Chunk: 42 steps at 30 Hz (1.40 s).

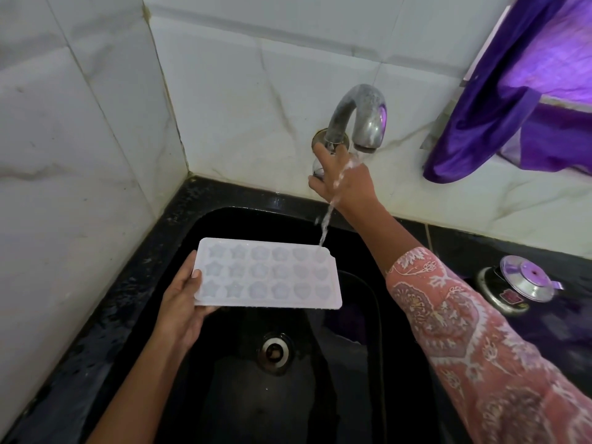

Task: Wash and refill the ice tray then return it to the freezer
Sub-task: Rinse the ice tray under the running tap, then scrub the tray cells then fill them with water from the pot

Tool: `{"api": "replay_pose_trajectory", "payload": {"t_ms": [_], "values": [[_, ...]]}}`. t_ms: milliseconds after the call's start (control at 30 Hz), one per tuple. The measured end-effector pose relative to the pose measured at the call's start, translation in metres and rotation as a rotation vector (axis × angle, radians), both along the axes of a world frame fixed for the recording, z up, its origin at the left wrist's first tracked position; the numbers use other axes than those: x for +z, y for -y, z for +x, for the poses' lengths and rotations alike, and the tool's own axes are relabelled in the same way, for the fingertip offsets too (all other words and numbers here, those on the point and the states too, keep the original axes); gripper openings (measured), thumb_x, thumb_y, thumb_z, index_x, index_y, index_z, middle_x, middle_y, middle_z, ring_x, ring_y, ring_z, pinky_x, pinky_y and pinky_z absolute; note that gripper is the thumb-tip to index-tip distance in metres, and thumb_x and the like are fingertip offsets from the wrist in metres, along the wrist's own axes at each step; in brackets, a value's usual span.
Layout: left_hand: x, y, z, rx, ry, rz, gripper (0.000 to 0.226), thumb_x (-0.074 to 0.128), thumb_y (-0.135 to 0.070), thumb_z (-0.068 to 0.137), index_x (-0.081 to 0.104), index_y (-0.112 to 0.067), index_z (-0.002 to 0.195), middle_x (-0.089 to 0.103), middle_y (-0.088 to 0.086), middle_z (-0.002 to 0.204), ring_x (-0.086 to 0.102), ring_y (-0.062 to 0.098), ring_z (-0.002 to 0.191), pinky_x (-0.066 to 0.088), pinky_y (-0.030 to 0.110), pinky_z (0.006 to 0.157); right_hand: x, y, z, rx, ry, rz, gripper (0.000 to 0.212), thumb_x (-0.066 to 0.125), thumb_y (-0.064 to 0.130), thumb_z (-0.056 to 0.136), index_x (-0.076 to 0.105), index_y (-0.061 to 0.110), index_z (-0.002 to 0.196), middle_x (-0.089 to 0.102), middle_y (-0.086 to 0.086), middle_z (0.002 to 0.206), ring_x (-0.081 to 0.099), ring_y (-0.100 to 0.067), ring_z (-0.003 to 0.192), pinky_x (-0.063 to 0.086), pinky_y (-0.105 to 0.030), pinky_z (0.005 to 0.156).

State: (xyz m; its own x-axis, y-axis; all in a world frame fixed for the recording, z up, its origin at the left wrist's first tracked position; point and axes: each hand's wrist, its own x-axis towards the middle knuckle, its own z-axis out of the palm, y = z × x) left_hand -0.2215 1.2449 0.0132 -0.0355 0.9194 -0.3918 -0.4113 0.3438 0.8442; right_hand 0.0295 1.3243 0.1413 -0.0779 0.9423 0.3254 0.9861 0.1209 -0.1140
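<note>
Left hand [182,302] gripped the ice tray [267,273] by its left end, thumb on top, holding it level over the black sink [224,395]. Water stream [325,225] hit the tray's far right corner. Right hand [344,184] was closed around the knob under the tap [358,120].

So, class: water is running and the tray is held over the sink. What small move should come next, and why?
Probably slide the ice tray rightward under the stream. The water lands only on its far right corner, so most moulds stay unrinsed. The left hand holds the tray's left end; the right hand is at the tap.
</note>
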Motion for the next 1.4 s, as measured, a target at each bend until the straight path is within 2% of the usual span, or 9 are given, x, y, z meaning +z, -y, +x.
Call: {"api": "replay_pose_trajectory", "payload": {"t_ms": [67,267,433,600,700,833,1067,1300,1400], "values": [[0.0,0.0,0.001,0.001,0.003,-0.009,0.041,0.036,-0.011,0.1,0.043,-0.022,0.139,0.059,0.002,0.122,0.058,0.02,0.106,0.05,0.043,0.075,-0.001,-0.001,-0.001,-0.018,0.036,0.068,0.032,0.052,0.016,0.088,0.048,0.006,0.118,0.038,-0.004,0.082,0.038,-0.019,0.069,0.026,-0.021,0.046],[0.004,0.001,0.003,0.001,0.036,-0.014,0.04,0.036,-0.011,0.1,0.044,-0.022,0.138,0.057,0.003,0.123,0.056,0.023,0.109,0.05,0.042,0.073,-0.01,-0.003,0.001,-0.029,-0.094,0.105,0.034,0.054,0.027,0.09,0.05,0.01,0.12,0.057,-0.013,0.107,0.058,-0.028,0.081,0.043,-0.03,0.065],[0.005,-0.002,0.003,-0.034,0.03,-0.012,0.04,0.037,-0.012,0.1,0.043,-0.021,0.138,0.056,0.005,0.129,0.055,0.025,0.113,0.051,0.042,0.073,-0.023,0.028,0.018,-0.101,-0.597,-0.013,0.039,0.044,0.035,0.096,0.041,0.019,0.131,0.06,-0.006,0.104,0.059,-0.021,0.095,0.046,-0.031,0.081],[0.005,-0.004,0.01,-0.048,0.044,-0.015,0.04,0.037,-0.012,0.099,0.044,-0.022,0.138,0.057,0.004,0.126,0.056,0.024,0.11,0.051,0.043,0.072,-0.069,0.086,0.023,-0.279,-0.825,-0.207,0.043,0.042,0.032,0.098,0.039,0.015,0.137,0.059,-0.004,0.11,0.054,-0.017,0.101,0.034,-0.021,0.08],[0.006,-0.005,0.014,-0.06,0.05,-0.02,0.04,0.037,-0.012,0.099,0.044,-0.022,0.137,0.058,0.003,0.123,0.058,0.02,0.104,0.053,0.047,0.077,-0.096,0.11,0.02,-0.363,-1.019,-0.312,0.047,0.041,0.036,0.097,0.034,0.02,0.141,0.054,-0.001,0.116,0.052,-0.015,0.108,0.04,-0.027,0.086],[0.007,-0.004,0.018,-0.087,0.059,-0.013,0.038,0.037,-0.012,0.099,0.045,-0.022,0.135,0.062,-0.001,0.115,0.06,0.017,0.101,0.059,0.034,0.059,-0.122,0.125,0.013,-0.436,-1.332,-0.322,0.042,0.04,0.036,0.098,0.039,0.025,0.138,0.052,0.002,0.13,0.055,-0.018,0.113,0.047,-0.037,0.097],[0.009,-0.005,0.016,-0.187,0.08,-0.084,0.041,0.044,-0.014,0.093,0.044,-0.018,0.134,0.057,0.011,0.127,0.059,0.029,0.108,0.057,0.037,0.056,-0.128,0.135,0.004,-0.516,-1.394,-0.178,0.034,0.036,0.029,0.1,0.048,0.021,0.131,0.056,-0.005,0.122,0.058,-0.02,0.106,0.05,-0.037,0.091],[0.018,-0.004,0.019,-0.315,0.105,-0.137,0.043,0.036,-0.042,0.097,0.047,-0.02,0.132,0.065,0.009,0.117,0.063,0.029,0.103,0.057,0.047,0.065,-0.125,0.141,0.001,-0.48,-1.414,-0.133,0.032,0.034,0.029,0.101,0.047,0.025,0.13,0.057,-0.001,0.116,0.058,-0.018,0.103,0.052,-0.034,0.086],[0.021,-0.002,0.019,-0.297,0.117,-0.14,0.039,0.034,-0.038,0.099,0.046,-0.022,0.132,0.065,0.008,0.114,0.063,0.029,0.101,0.057,0.05,0.062,-0.125,0.14,0.004,-0.52,-1.365,-0.185,0.036,0.036,0.032,0.1,0.046,0.025,0.133,0.054,-0.003,0.128,0.054,-0.02,0.112,0.046,-0.041,0.098]]}}
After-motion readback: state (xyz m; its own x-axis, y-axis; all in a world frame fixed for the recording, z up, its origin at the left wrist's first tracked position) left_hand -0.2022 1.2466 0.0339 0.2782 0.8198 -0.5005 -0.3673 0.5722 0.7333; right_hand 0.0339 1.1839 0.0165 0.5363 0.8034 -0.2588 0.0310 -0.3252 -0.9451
